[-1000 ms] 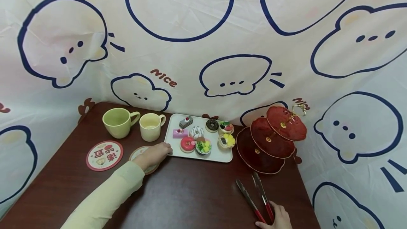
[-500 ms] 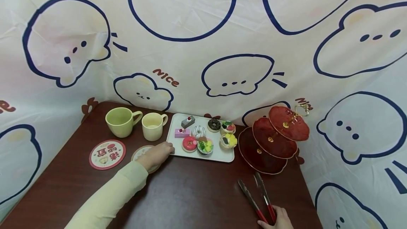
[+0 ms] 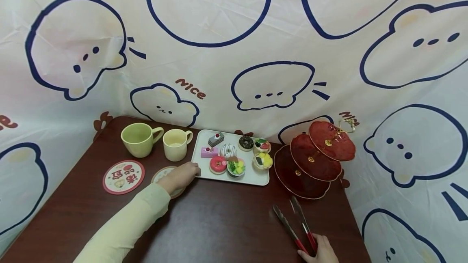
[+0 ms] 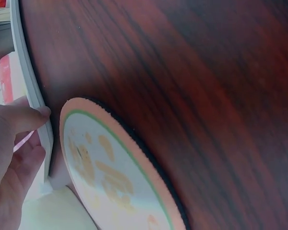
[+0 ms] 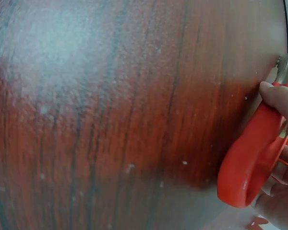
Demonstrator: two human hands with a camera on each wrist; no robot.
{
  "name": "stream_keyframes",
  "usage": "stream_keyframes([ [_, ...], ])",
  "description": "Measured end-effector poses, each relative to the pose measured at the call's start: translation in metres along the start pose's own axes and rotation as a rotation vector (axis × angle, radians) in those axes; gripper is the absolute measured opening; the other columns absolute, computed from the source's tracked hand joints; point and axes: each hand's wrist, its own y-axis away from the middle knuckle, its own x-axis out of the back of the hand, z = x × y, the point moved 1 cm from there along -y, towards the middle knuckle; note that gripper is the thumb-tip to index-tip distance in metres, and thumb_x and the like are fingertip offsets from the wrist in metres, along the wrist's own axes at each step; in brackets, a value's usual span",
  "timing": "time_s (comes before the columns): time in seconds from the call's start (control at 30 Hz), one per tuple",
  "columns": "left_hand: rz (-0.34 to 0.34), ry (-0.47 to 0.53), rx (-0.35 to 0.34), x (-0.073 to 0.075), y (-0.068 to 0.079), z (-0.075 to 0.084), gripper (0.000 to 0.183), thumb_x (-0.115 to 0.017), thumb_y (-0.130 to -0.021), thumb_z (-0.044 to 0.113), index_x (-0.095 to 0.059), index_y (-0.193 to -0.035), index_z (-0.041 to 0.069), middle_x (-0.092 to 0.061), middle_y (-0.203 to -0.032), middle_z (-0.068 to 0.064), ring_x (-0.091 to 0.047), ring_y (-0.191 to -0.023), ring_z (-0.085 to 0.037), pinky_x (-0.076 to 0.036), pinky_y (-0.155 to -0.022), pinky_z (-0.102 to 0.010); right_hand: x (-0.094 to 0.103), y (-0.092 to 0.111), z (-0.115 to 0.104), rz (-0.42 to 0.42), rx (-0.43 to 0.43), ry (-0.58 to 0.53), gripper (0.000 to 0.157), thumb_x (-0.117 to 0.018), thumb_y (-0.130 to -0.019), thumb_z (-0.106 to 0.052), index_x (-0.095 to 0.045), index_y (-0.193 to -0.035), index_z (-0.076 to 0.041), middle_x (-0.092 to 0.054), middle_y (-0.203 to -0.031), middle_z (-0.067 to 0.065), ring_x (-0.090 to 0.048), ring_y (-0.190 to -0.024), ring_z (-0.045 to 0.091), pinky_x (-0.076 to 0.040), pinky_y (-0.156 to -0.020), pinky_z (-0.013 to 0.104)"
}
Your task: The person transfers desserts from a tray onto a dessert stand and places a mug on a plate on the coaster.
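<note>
My left hand [image 3: 179, 177] reaches across the table to the near left corner of a white tray [image 3: 257, 177]. In the left wrist view its thumb [image 4: 36, 115] lies on the tray's rim and curled fingers show on the tray side, pinching the edge. Below that hand a round coaster [image 4: 110, 163] lies partly hidden. On the tray sit toy donuts [image 3: 218, 165], small cakes [image 3: 209, 152] and tarts [image 3: 262, 160]. At the lower right, my right hand [image 3: 321, 251] grips red-handled metal tongs [image 3: 287, 224], whose arms stand spread apart.
A green mug [image 3: 137, 141] and a cream mug [image 3: 175, 145] stand left of the tray. Another coaster [image 3: 123, 177] lies in front of the green mug. A three-tier red stand [image 3: 316, 163] rises right of the tray. A patterned cloth [image 3: 212, 64] hangs behind the table.
The whole view shifts slightly between the first two frames. The left hand stays at the tray corner. The tongs and right hand shift only a little.
</note>
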Motion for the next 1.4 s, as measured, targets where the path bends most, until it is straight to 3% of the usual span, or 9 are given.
stream_keyframes([
  [0.17, -0.019, 0.005, -0.006, 0.001, 0.000, -0.001, 0.019, -0.064, -0.084, -0.013, -0.073, -0.087, 0.003, -0.062, -0.081, -0.004, -0.063, -0.079, -0.024, -0.055, -0.071, -0.036, 0.009, -0.002, -0.005, 0.017, 0.061, 0.002, 0.077, -0.089, -0.076, -0.039, -0.057, -0.118, 0.016, -0.056, -0.096, 0.016, -0.060, -0.078, 0.025, -0.055, -0.068, 0.044],
  [0.4, -0.026, -0.007, -0.006, -0.001, -0.002, -0.002, 0.019, -0.064, -0.084, -0.013, -0.072, -0.085, 0.004, -0.062, -0.080, -0.004, -0.062, -0.078, -0.024, -0.055, -0.071, -0.036, 0.031, -0.006, -0.023, 0.055, 0.085, -0.060, 0.076, -0.090, -0.077, -0.037, -0.058, -0.125, 0.013, -0.059, -0.101, 0.014, -0.062, -0.082, 0.022, -0.056, -0.070, 0.043],
  [0.63, -0.030, 0.006, 0.007, 0.001, -0.002, -0.001, 0.019, -0.064, -0.084, -0.013, -0.072, -0.086, 0.004, -0.064, -0.082, -0.005, -0.063, -0.080, -0.026, -0.056, -0.073, -0.037, 0.044, -0.018, -0.046, 0.132, 0.204, -0.074, 0.064, -0.088, -0.081, -0.033, -0.061, -0.127, 0.003, -0.058, -0.105, 0.008, -0.055, -0.083, 0.016, -0.053, -0.071, 0.038],
  [0.83, -0.026, 0.016, 0.007, 0.002, -0.001, 0.000, 0.019, -0.063, -0.084, -0.013, -0.072, -0.085, 0.004, -0.062, -0.081, -0.004, -0.062, -0.079, -0.025, -0.055, -0.072, -0.036, 0.037, -0.031, -0.064, 0.187, 0.325, -0.073, 0.063, -0.086, -0.083, -0.032, -0.061, -0.132, -0.001, -0.058, -0.109, 0.006, -0.058, -0.085, 0.016, -0.053, -0.070, 0.040],
  [0.93, -0.026, 0.021, 0.001, 0.000, -0.002, -0.001, 0.019, -0.063, -0.084, -0.013, -0.073, -0.087, 0.003, -0.063, -0.081, -0.004, -0.063, -0.079, -0.024, -0.055, -0.072, -0.036, 0.031, -0.036, -0.073, 0.186, 0.362, -0.072, 0.064, -0.085, -0.085, -0.032, -0.060, -0.134, 0.000, -0.058, -0.113, 0.006, -0.062, -0.092, 0.022, -0.055, -0.075, 0.045],
  [1.1, 0.006, 0.027, -0.009, -0.001, -0.004, -0.001, 0.018, -0.063, -0.086, -0.013, -0.073, -0.087, 0.001, -0.064, -0.082, -0.006, -0.063, -0.080, -0.025, -0.056, -0.073, -0.037, 0.021, -0.048, -0.086, 0.178, 0.405, -0.074, 0.064, -0.083, -0.087, -0.032, -0.060, -0.136, 0.002, -0.060, -0.119, 0.010, -0.063, -0.105, 0.031, -0.055, -0.084, 0.051],
  [1.4, 0.008, 0.046, 0.023, -0.004, -0.002, 0.000, 0.018, -0.061, -0.085, -0.013, -0.073, -0.086, 0.000, -0.064, -0.080, -0.006, -0.062, -0.079, -0.024, -0.055, -0.073, -0.037, 0.008, -0.066, -0.106, 0.195, 0.440, -0.019, 0.064, -0.085, -0.084, -0.034, -0.064, -0.133, 0.001, -0.061, -0.115, 0.011, -0.063, -0.103, 0.029, -0.056, -0.085, 0.050],
])
